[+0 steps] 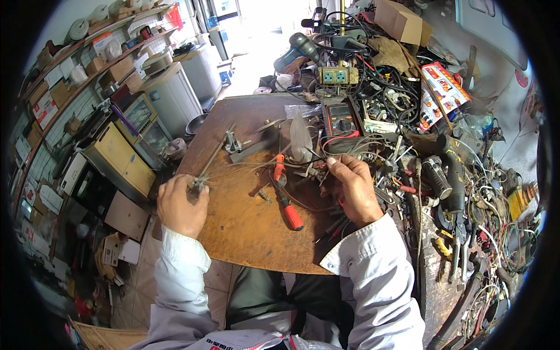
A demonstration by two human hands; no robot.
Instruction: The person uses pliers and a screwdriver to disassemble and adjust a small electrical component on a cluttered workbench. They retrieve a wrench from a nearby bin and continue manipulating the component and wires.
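Observation:
At the left edge of the brown wooden table, my left hand [182, 205] is closed with thumb and fingers around a small greyish metal part [200, 183], mostly covered by the fingers. A thin rod [217, 150] slants away from there across the tabletop. My right hand [353, 185] pinches a thin dark piece at its fingertips; what kind it is does not show. Thin brownish wires [245, 166] stretch over the table between both hands. Red-handled pliers [293, 217] lie between them, beside a small metal fitting [262, 195].
A multimeter [342, 121] lies at the table's far right. Beyond it are a power socket box [338, 76] and a heat gun [304, 48]. Tools, cables and scraps crowd the right-hand bench [429, 256]. Shelves [87, 44] and cabinets [119, 154] line the left.

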